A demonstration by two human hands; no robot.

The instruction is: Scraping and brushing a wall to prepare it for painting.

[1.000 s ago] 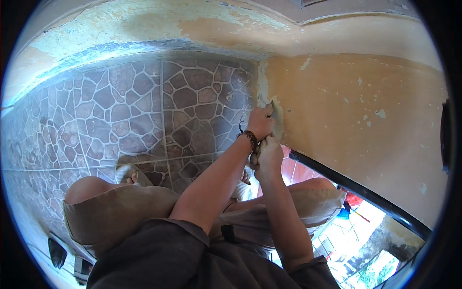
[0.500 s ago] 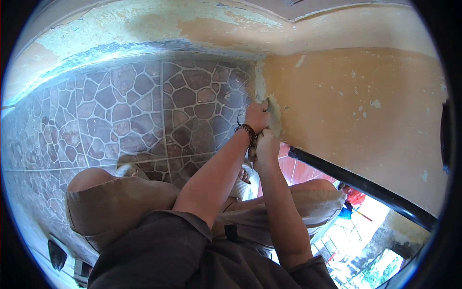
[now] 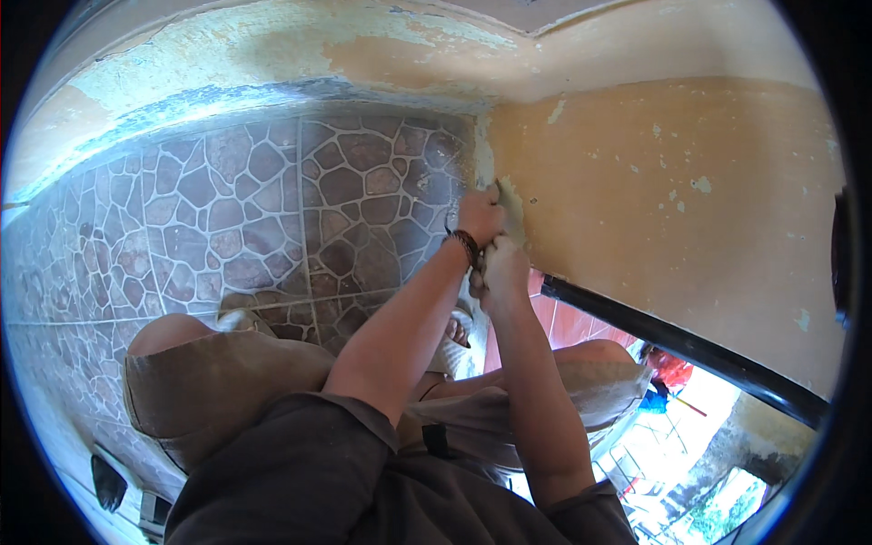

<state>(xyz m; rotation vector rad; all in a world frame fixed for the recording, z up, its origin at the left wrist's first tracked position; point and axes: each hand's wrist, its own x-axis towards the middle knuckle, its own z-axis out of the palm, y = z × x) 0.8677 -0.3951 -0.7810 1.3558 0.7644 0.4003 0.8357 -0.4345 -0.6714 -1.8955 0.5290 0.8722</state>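
Observation:
My left hand, with a dark braided bracelet at its wrist, is closed low against the yellowish wall, near the corner. Past its knuckles a short dark edge of a thin scraper shows; fingers hide most of the tool. Just below, my right hand is closed in a fist, close against the left wrist, seemingly on the scraper's handle. Beside both hands the wall has a pale patch of bared surface.
Stone-patterned floor tiles lie to the left. Peeling paint covers the curved far wall. A black bar runs along the right wall's lower edge, beside reddish tiles and a bright opening. My bent knees flank my arms.
The view has shifted slightly, so the wall sits a little further left and up. Both hands stay closed at nearly the same spot, the right one slightly higher.

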